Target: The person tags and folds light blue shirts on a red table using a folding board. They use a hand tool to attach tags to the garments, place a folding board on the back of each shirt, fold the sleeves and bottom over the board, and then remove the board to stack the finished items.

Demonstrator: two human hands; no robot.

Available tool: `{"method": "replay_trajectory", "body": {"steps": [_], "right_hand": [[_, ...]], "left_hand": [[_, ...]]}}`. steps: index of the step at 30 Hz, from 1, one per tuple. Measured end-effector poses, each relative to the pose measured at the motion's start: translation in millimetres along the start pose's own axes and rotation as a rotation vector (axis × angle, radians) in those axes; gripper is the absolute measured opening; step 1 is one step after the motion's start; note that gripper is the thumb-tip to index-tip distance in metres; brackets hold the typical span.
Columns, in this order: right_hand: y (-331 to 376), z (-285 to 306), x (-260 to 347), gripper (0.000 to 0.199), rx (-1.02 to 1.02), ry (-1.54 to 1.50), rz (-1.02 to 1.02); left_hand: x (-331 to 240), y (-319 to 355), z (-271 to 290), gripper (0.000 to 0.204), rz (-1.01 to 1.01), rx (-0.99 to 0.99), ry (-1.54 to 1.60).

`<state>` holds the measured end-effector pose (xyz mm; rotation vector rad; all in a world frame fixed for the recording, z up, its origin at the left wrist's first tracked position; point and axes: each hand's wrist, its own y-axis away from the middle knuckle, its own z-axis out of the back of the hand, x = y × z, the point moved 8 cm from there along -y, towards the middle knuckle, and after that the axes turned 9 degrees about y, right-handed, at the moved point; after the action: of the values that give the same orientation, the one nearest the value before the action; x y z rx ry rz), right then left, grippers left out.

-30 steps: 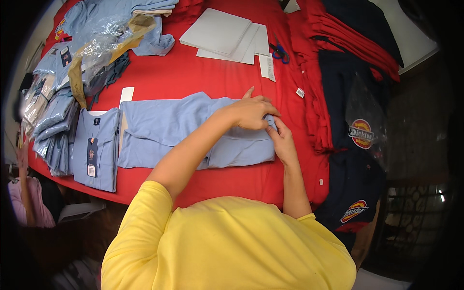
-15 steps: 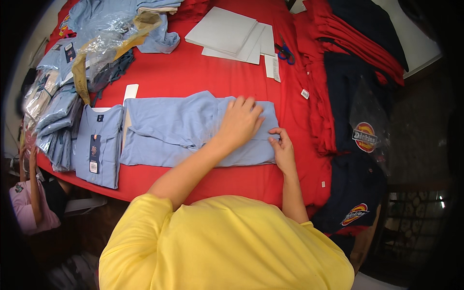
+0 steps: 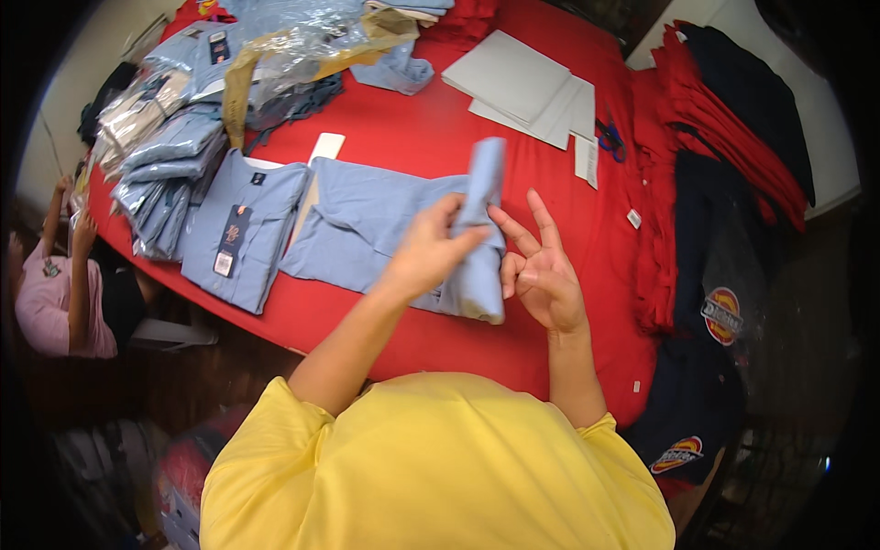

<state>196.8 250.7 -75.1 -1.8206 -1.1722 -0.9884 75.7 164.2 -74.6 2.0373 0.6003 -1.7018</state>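
A light blue shirt (image 3: 367, 211) lies folded lengthwise on the red-covered table before me, its right end raised and turned upright. My left hand (image 3: 429, 243) grips that raised end, thumb on the near side; some of its fingers are hidden by the fabric. Just right of the fold is my right hand (image 3: 545, 275), palm turned up and fingers spread, with nothing in it. One fingertip comes close to or touches the cloth. A neatly folded blue shirt (image 3: 247, 197) with a dark hang tag (image 3: 232, 240) sits to the left, and a white card (image 3: 326, 147) stands out behind.
Bagged blue garments (image 3: 174, 147) are heaped at left, beside crumpled clear plastic (image 3: 312, 46). White boards (image 3: 513, 78) and blue-handled scissors (image 3: 612, 142) lie at the back. Red garments (image 3: 651, 202) and navy garments (image 3: 701, 220) line the right. A person in pink (image 3: 69, 298) is at far left.
The shirt's right end has been lifted and turned up toward the left, now in my left hand. My right hand has released the edge and spread its fingers. The whole view has shifted.
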Motion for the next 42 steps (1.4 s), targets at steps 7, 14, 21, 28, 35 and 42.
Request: {"method": "replay_trajectory", "body": {"steps": [7, 14, 21, 28, 35, 42], "right_hand": [[-10.4, 35.5, -82.8, 0.057, -0.225, 0.389, -0.419], [-34.6, 11.0, -138.3, 0.043, -0.306, 0.429, -0.363], [-41.5, 48.6, -96.8, 0.054, -0.378, 0.619, -0.090], [-19.1, 102.4, -68.1, 0.018, -0.442, 0.404, -0.366], [-22.2, 115.1, -72.8, 0.008, -0.463, 0.759, -0.241], [-15.8, 77.7, -25.6, 0.004, -0.472, 1.431, 0.082]], "left_hand": [[8.2, 23.5, 244.8, 0.041, 0.009, -0.397, -0.500], [27.5, 21.6, 221.8, 0.052, 0.126, -0.553, -1.166], [42.9, 29.9, 185.9, 0.038, -0.054, -0.577, -1.165], [33.7, 35.9, 132.9, 0.044, -0.188, -0.623, -1.189], [43.5, 14.5, 103.8, 0.058, -0.368, 0.000, -1.079], [61.8, 22.0, 121.6, 0.068, -0.410, -0.149, -1.062]]}}
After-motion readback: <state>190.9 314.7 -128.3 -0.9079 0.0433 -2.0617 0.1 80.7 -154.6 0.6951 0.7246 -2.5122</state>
